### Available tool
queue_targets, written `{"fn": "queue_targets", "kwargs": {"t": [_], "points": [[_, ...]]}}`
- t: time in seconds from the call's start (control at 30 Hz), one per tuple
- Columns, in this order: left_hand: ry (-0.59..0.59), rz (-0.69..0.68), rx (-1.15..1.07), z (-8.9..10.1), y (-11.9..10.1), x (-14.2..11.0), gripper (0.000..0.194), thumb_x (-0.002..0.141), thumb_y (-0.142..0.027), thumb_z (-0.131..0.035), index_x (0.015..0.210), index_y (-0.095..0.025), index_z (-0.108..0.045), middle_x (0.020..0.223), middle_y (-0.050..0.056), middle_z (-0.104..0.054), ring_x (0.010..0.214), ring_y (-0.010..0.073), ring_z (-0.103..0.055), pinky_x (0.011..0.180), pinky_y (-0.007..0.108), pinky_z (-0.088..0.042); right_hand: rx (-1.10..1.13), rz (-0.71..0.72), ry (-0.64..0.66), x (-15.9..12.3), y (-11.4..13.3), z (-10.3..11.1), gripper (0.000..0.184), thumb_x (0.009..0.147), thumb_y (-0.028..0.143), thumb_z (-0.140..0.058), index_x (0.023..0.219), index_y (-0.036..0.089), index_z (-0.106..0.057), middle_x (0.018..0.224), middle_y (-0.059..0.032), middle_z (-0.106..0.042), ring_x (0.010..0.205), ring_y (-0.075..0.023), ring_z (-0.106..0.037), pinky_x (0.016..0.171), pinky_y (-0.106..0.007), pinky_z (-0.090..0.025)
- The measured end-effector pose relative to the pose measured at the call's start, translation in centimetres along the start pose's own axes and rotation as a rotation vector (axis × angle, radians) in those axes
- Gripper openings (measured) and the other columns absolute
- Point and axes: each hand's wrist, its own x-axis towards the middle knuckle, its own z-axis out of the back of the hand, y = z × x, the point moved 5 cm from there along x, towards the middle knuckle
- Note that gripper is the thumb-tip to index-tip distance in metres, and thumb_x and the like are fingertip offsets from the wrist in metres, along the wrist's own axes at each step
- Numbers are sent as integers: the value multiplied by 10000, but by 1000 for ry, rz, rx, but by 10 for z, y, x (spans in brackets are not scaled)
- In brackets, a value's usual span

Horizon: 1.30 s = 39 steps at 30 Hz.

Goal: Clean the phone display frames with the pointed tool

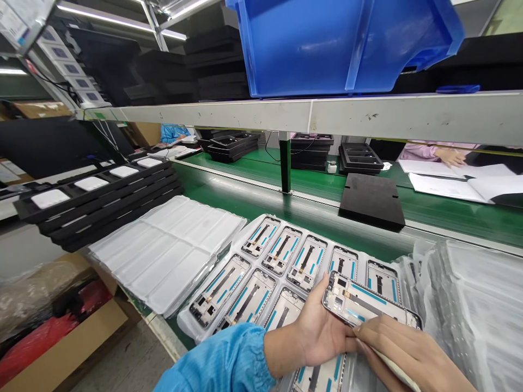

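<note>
My left hand (322,332) grips a phone middle frame (373,305) by its left end, thumb on the near corner and fingers beneath. The frame is tilted, its inner side up, with blue strips and a dark flex cable on it. My right hand (404,348) is closed at the frame's lower edge, fingers pressed together. Along its underside shows a thin pale, strip-like thing (394,370), whose kind I cannot make out. Under both hands lies a clear plastic tray (188,321) with several like frames (308,261) in its pockets.
White plastic trays (163,250) lie on the left, and a tall stack of trays (482,305) stands on the right. Ahead are a black foam block (371,200) and a green belt (261,163). A shelf (245,114) with a blue bin (327,49) overhangs. A co-worker's hand (451,157) rests near papers.
</note>
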Motion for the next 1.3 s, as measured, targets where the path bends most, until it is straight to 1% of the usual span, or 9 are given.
{"fn": "queue_targets", "kwargs": {"t": [0.13,0.27,0.47,0.6,0.7,0.83,1.07,1.2,1.3], "points": [[-1,10,3,1,0,1,911,804,-846,-265,1134,-96,-664,1013,157,-694,726,220,-577,679,312,-375,-6,-1,-23,3,0,2,307,887,8,-444,1083,179,-608,818,-64,-690,719,-160,-679,644,-247,-570],[-18,-2,1,0,-1,0,926,815,-840,-227,1181,-102,-651,1035,157,-694,747,228,-593,717,325,-392,-8,-7,-43,4,1,3,260,894,20,-452,1040,171,-606,826,-69,-688,727,-161,-685,636,-238,-568],[11,-40,7,0,-5,-1,945,806,-845,-247,1249,-97,-616,1088,173,-691,794,252,-616,779,344,-406,-12,8,-114,4,2,9,315,889,-5,-455,1122,159,-590,817,-65,-684,736,-159,-685,636,-226,-563],[70,-60,-52,0,-6,-1,927,807,-832,-313,1277,-85,-595,1117,178,-685,809,252,-618,749,319,-394,-8,18,-25,1,-1,5,325,905,11,-436,1155,149,-589,896,-98,-703,818,-175,-693,704,-239,-583],[109,-70,-94,-3,-7,-2,918,814,-817,-345,1281,-64,-589,1136,184,-678,841,251,-619,760,311,-390,-28,10,9,-2,-4,3,288,907,24,-449,1125,132,-602,962,-125,-706,899,-184,-690,770,-237,-585],[136,-68,-119,-5,-7,-4,909,828,-797,-349,1297,-53,-577,1153,191,-672,872,255,-618,801,312,-388,-35,30,-2,-4,-5,2,289,907,26,-442,1129,124,-597,964,-127,-705,908,-179,-691,770,-221,-581],[127,-70,-116,-4,-6,-4,890,820,-783,-388,1303,-60,-579,1166,189,-672,893,269,-612,802,316,-387,-34,13,13,-6,-8,-2,252,921,45,-424,1093,117,-594,932,-111,-693,903,-168,-677,784,-232,-576],[119,-71,-114,-5,-6,-4,896,811,-790,-402,1298,-60,-587,1176,190,-668,882,258,-608,799,309,-383,-71,59,7,-4,-6,0,229,995,173,-405,1118,115,-590,931,-111,-702,905,-159,-680,803,-222,-571],[120,-84,-122,-6,-8,-5,900,808,-791,-413,1282,-48,-598,1164,196,-669,829,229,-598,763,293,-378,-125,118,34,-4,-4,2,320,1025,288,-378,1214,118,-572,936,-107,-717,895,-166,-692,816,-233,-573]]}}
